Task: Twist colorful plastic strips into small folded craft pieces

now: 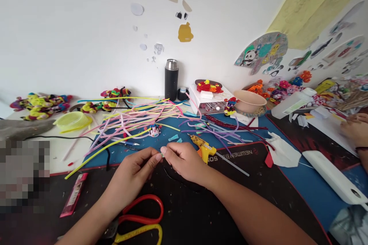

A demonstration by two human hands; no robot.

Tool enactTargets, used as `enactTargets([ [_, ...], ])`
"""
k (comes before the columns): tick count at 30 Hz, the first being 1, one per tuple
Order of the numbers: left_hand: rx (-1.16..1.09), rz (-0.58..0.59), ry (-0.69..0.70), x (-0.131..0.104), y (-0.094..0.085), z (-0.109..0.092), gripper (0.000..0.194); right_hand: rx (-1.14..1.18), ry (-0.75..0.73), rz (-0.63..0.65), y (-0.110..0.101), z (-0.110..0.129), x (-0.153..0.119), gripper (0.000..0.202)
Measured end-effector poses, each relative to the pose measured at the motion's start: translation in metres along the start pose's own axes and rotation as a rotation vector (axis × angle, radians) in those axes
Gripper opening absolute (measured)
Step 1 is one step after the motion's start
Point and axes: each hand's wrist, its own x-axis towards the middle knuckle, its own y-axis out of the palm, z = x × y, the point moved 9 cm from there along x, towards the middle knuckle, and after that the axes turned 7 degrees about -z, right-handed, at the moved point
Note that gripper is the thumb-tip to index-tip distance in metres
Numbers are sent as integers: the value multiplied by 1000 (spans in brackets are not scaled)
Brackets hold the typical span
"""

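Observation:
My left hand and my right hand meet over the black mat, fingertips pinched together. Between them shows a tiny pale, greenish piece, mostly covered by the fingers, so its kind is unclear. Just behind my right hand lies a yellow hot glue gun with a clear glue stick sticking out of its back. Scissors with red and yellow handles rest below my left wrist. Beyond the hands, pink, yellow and purple pipe cleaners are spread out, with a small white-faced figure among them.
A black thermos stands by the wall near a white box and a beige bowl. Colourful figures are heaped at the left. A white power bank-like object lies right, near another person's hand.

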Motion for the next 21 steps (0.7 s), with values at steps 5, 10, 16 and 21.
enactTargets([
  [5, 0, 31, 30, -1, -2, -9, 53, 18, 41, 75, 3, 4, -1, 45],
  [10, -11, 42, 0, 0, -2, -3, 54, 62, 15, 85, 2, 7, -1, 41],
  [16, -79, 68, -38, 1, 1, 4, 56, -12, -19, 51, -1, 8, -2, 42],
  [21, -165, 94, -97, 0, 6, 3, 60, -107, -103, -17, -5, 18, -3, 51],
])
